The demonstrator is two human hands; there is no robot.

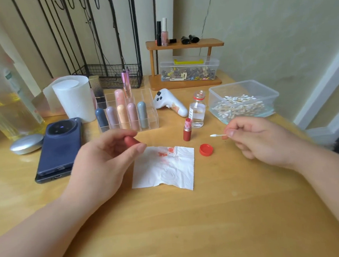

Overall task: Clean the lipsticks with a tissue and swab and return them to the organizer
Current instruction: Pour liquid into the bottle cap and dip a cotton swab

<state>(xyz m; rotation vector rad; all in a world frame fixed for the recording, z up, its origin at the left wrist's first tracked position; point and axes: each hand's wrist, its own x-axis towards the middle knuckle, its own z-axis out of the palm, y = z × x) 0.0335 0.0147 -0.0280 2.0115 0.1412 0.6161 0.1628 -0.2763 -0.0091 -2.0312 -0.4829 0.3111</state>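
Wooden table point(190, 226) mid-task; a red-smeared tissue point(167, 168) lies flat between the hands.
Left hand point(107, 158) pinches what looks like the red cap point(132, 141); right hand point(258, 140) pinches a swab point(217, 135); best to turn its tip gently round the cap's rim; beyond, the open lipstick point(187, 130) stands upright beside an uncapped bottle point(197, 110); farther left, the organizer point(128, 113); pale wall point(278, 32) behind.

left hand point(105, 158) gripping red cap point(131, 141), right hand point(258, 140) pinching swab point(217, 135)
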